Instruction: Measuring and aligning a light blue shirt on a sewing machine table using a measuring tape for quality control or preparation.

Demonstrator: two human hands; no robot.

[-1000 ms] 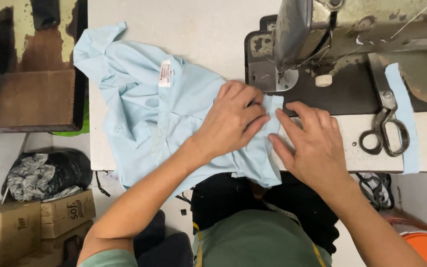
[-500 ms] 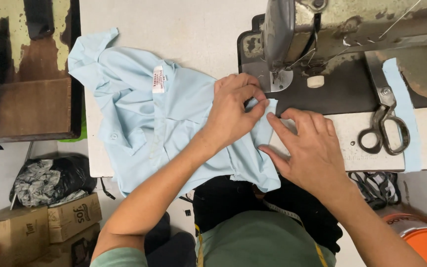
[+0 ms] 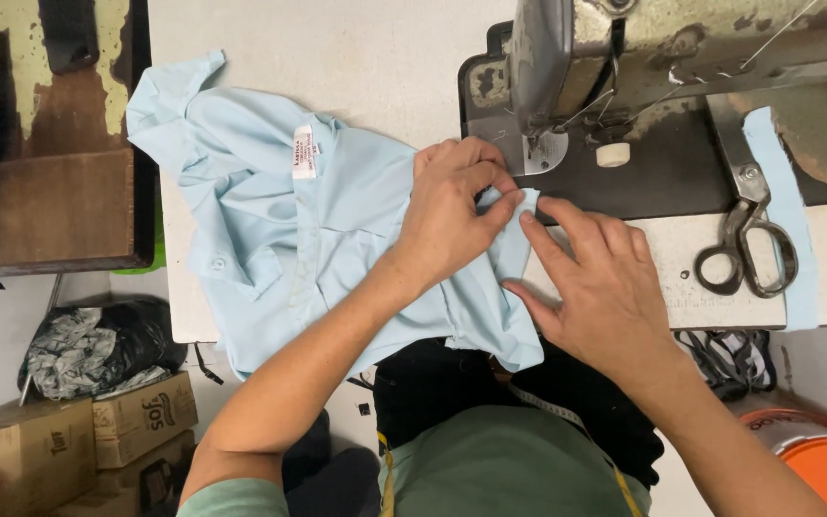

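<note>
A light blue shirt (image 3: 289, 230) with a white neck label lies crumpled on the white sewing table (image 3: 356, 57). My left hand (image 3: 452, 206) presses on the shirt's right edge and pinches a small fold of the cloth beside the presser foot. My right hand (image 3: 600, 278) lies flat next to it, its index fingertip touching the same fold. The worn grey sewing machine (image 3: 643, 57) stands just beyond both hands, its needle area right above the fold.
Large scissors (image 3: 744, 235) lie on the machine bed at the right. A dark wooden bench (image 3: 40, 201) stands at the left. Cardboard boxes (image 3: 78, 440) and a black bag sit on the floor lower left; an orange bucket (image 3: 825, 469) is lower right.
Both hands have shifted the shirt's edge slightly up toward the presser foot. The left fingers have curled tighter on the fold.
</note>
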